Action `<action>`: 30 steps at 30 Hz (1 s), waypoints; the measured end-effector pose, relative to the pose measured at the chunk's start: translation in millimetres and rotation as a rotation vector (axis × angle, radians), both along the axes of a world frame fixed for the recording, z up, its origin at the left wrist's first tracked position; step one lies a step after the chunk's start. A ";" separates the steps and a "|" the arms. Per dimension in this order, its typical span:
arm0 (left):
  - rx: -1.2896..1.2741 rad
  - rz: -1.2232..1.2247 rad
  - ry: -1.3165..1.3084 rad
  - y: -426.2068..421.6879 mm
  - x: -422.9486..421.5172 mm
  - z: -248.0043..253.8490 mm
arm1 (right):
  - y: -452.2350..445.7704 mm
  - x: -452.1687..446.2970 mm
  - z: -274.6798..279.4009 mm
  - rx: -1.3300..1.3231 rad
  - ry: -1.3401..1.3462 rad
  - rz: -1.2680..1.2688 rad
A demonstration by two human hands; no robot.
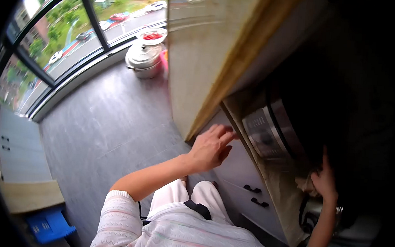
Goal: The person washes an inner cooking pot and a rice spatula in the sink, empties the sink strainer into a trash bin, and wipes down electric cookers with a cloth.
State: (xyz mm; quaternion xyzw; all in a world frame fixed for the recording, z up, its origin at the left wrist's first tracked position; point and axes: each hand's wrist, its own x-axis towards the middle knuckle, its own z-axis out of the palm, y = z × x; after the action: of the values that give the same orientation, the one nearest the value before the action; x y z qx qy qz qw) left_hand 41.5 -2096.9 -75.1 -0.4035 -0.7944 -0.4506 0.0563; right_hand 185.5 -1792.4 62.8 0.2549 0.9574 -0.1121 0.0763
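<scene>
The microwave [261,129] sits on a wooden counter [275,185], its control panel turned toward the person, while its far side sinks into deep shadow. Just below and right of the microwave is the right hand [325,180], index finger stretched out straight and the other fingers curled, beside a crumpled beige cloth [306,185] (too dim there to tell whether the fingers pinch the cloth or merely overlap it). A black cord [308,218] hangs lower still beneath the microwave, close to the right forearm. Left of the microwave, in front of the pale drawer fronts [237,169], hangs the left hand [212,147], its fingers loosely bent and a little apart, blurred at the tips, with nothing in the grasp; whether they touch the drawer fronts cannot be told. Two black handles [252,189] show on those fronts, below the microwave. A tall cupboard panel [206,51] with a wooden edge rises above and left of the microwave. Farther off beyond the panel, well apart from the microwave, a lidded pot [142,65] stands on the grey floor [103,104] near the window [78,39], with a bowl of red pieces [152,37] just behind its lid.
</scene>
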 end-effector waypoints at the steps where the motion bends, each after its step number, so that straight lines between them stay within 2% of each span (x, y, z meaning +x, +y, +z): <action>1: 0.008 -0.027 0.094 10.3 -0.6 16.8 | -4.2 -1.2 5.0 -0.017 -0.037 -0.040; 5: -0.021 -0.156 0.384 58.7 -1.3 71.0 | -0.1 0.5 5.3 0.128 -0.018 0.090; 8: -0.292 -0.035 0.502 92.4 4.2 58.2 | -2.0 4.7 10.6 -0.013 0.004 0.129; 11: -0.340 0.012 0.498 95.4 17.7 60.3 | -2.1 12.5 9.3 -0.051 -0.030 0.071; 12: -0.336 0.022 0.506 98.2 21.1 62.8 | 14.9 14.9 -13.0 -0.077 0.103 0.147; 13: -0.323 0.036 0.518 102.0 27.3 64.5 | 16.8 16.4 -16.1 -0.061 0.111 0.130; 14: -0.312 0.050 0.532 103.6 30.8 65.4 | 29.0 14.8 -41.1 -0.051 0.296 0.193; 16: -0.311 0.075 0.477 104.5 37.5 69.4 | 21.0 35.3 -30.9 -0.193 0.392 0.144; 18: -0.185 0.124 0.533 105.3 51.2 56.5 | 20.8 73.4 -53.7 -0.254 0.591 0.053; 20: -0.071 0.117 0.478 109.7 85.8 40.9 | 13.6 140.2 -50.5 -0.338 0.569 -0.002; 22: 0.033 0.009 0.439 122.3 139.3 18.5 | 18.9 204.8 -63.8 -0.474 0.563 -0.037; 23: 0.116 -0.194 0.243 133.2 162.2 -8.4 | 20.6 238.7 -70.1 -0.519 0.567 -0.090; 26: 0.080 -0.675 -0.849 176.0 271.9 -44.1 | 26.5 335.7 -89.4 -0.497 0.679 -0.194; 27: 0.104 -0.793 -1.039 188.6 313.0 -37.6 | 27.5 363.9 -91.2 -0.559 0.679 -0.269; 30: -0.002 -1.069 -1.250 228.1 398.6 -35.6 | 33.7 425.5 -101.3 -0.644 0.790 -0.418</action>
State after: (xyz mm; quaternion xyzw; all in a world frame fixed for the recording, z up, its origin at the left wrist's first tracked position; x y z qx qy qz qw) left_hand 440.0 -1868.7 -110.7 -0.4018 -0.3802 -0.5576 -0.6189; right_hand 611.0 -1758.7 -38.5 0.3421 0.7595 -0.4993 -0.2385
